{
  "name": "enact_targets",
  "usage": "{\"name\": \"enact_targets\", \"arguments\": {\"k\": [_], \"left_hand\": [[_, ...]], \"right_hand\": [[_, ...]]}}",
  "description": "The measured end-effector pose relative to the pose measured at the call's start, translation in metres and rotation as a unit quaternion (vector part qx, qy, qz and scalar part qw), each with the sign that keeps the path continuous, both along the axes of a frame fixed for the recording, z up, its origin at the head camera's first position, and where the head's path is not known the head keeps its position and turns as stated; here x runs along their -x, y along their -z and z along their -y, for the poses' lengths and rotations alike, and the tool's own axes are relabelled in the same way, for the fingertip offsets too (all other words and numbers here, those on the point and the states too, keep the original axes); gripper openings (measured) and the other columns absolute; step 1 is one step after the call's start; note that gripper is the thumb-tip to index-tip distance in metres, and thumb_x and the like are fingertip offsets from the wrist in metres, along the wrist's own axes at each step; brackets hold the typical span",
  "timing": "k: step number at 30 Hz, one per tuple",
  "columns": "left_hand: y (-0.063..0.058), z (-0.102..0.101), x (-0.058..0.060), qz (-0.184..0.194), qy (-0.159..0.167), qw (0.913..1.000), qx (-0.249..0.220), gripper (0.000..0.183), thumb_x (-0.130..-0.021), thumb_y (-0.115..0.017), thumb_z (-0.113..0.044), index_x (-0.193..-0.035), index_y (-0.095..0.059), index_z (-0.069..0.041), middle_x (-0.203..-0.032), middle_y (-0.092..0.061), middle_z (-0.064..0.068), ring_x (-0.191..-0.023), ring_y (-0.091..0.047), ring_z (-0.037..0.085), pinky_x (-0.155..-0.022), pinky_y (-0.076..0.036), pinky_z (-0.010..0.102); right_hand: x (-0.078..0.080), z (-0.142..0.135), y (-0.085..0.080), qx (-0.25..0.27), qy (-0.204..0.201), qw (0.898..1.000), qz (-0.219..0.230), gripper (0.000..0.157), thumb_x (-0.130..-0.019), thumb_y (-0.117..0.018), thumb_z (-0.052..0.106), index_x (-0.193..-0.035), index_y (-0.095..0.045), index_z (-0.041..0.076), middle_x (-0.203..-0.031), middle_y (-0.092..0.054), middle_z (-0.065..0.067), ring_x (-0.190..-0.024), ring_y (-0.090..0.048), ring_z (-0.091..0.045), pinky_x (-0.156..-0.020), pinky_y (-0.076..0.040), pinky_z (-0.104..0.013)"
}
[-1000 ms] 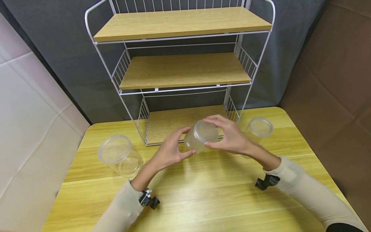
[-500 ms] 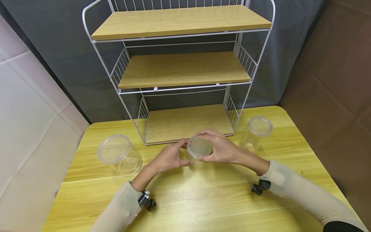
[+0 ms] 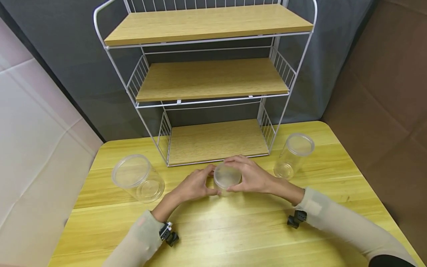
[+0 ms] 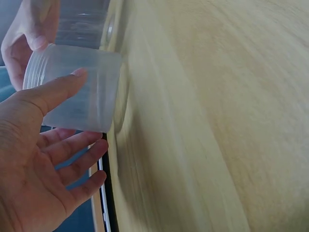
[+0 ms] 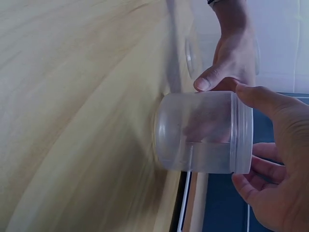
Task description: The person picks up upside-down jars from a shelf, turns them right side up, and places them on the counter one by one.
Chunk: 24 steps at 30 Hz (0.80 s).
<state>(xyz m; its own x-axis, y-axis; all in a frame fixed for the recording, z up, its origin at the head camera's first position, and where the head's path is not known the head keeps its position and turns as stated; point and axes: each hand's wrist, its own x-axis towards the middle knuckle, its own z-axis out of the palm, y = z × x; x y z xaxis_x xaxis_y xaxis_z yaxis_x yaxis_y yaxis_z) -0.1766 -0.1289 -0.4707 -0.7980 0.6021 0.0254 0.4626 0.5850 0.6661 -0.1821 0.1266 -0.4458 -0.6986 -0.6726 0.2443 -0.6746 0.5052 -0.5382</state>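
Note:
A small translucent jar (image 3: 227, 176) with a screw lid stands upright on the table, just before the shelf rack. My right hand (image 3: 255, 177) pinches its lid from the right, thumb in front and fingers behind. On the other side, my left hand (image 3: 194, 184) holds the jar's body between thumb and loosely bent fingers. The left wrist view shows that thumb lying along the jar's wall (image 4: 99, 104), fingertips at its far side. In the right wrist view the jar's base (image 5: 166, 130) is down at the tabletop and the right thumb sits on the lid's edge.
A wide clear jar (image 3: 138, 178) stands at the left, a slimmer clear jar (image 3: 295, 155) at the right. Behind them rises a white wire rack with three wooden shelves (image 3: 213, 79). A brown panel (image 3: 383, 96) borders the table's right side, a white one (image 3: 40, 148) its left.
Both hands have brought the jar down and toward me from before the bottom shelf. It was tilted in the air and now stands upright on the table.

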Motion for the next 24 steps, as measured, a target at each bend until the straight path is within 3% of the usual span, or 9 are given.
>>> {"name": "enact_targets", "arguments": {"k": [5,14,20,24], "left_hand": [[0.004,0.002,0.0,-0.012,0.002,0.9998,0.017,0.073,-0.083,-0.093,-0.027,-0.142,-0.056,-0.003,-0.127,-0.075,0.014,-0.112,-0.074,0.027,-0.093,-0.061,0.045],[0.006,0.005,0.0,-0.007,-0.002,0.9998,0.021,0.072,-0.084,-0.092,-0.027,-0.142,-0.056,-0.003,-0.126,-0.075,0.013,-0.112,-0.073,0.028,-0.094,-0.061,0.046],[0.001,0.008,0.0,-0.013,-0.012,0.9996,0.024,0.072,-0.083,-0.093,-0.025,-0.142,-0.057,-0.003,-0.132,-0.072,0.017,-0.12,-0.07,0.034,-0.1,-0.058,0.052],[-0.011,0.012,-0.003,-0.039,-0.021,0.9984,0.034,0.07,-0.085,-0.091,-0.022,-0.143,-0.056,-0.002,-0.137,-0.069,0.017,-0.123,-0.069,0.036,-0.1,-0.057,0.054]], "right_hand": [[0.0,0.002,0.004,0.0,-0.004,1.0,0.0,0.08,-0.075,-0.097,0.035,-0.138,-0.066,-0.003,-0.147,-0.061,-0.017,-0.134,-0.059,-0.033,-0.098,-0.06,-0.042],[0.001,0.004,0.009,0.002,0.001,1.0,-0.019,0.081,-0.075,-0.097,0.036,-0.139,-0.066,-0.003,-0.147,-0.061,-0.016,-0.134,-0.06,-0.033,-0.102,-0.058,-0.043],[0.0,0.001,0.006,-0.007,0.002,1.0,-0.019,0.082,-0.076,-0.096,0.039,-0.141,-0.065,-0.001,-0.148,-0.06,-0.015,-0.135,-0.059,-0.033,-0.103,-0.057,-0.045],[-0.003,-0.006,-0.008,-0.01,0.005,1.0,-0.026,0.081,-0.079,-0.094,0.041,-0.142,-0.064,-0.001,-0.149,-0.06,-0.015,-0.137,-0.057,-0.033,-0.111,-0.051,-0.05]]}}
